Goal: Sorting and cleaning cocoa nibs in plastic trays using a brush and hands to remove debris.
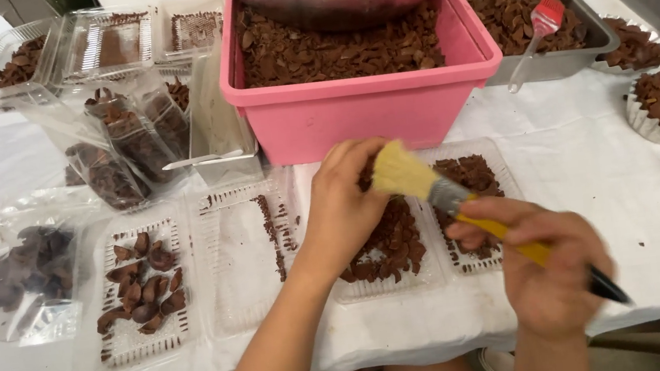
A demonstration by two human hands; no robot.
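1. My right hand point(551, 268) is wrapped around the yellow handle of a pastry brush point(465, 207), with the pale bristles tilted up toward my left hand point(345, 204).
2. My left hand is curled, fingers pinched at the bristle tips; I cannot tell whether it holds a brown piece there.
3. Beneath both hands sits a clear plastic tray point(391, 286) heaped with brown chips point(391, 245). I judge them light, dry and brittle, likely to snap if pinched hard, so I'd take them by the edges with fingertips.
4. The brush looks light and stiff in the handle and soft at the tip; mid-handle is a sound grip.
5. Left of my hands lie more trays, one nearly bare point(243, 257).
6. Beyond my hands stands a pink tub point(355, 112) full of chips.
7. Everything rests on a white cloth-covered table point(611, 178), crowded on all sides.
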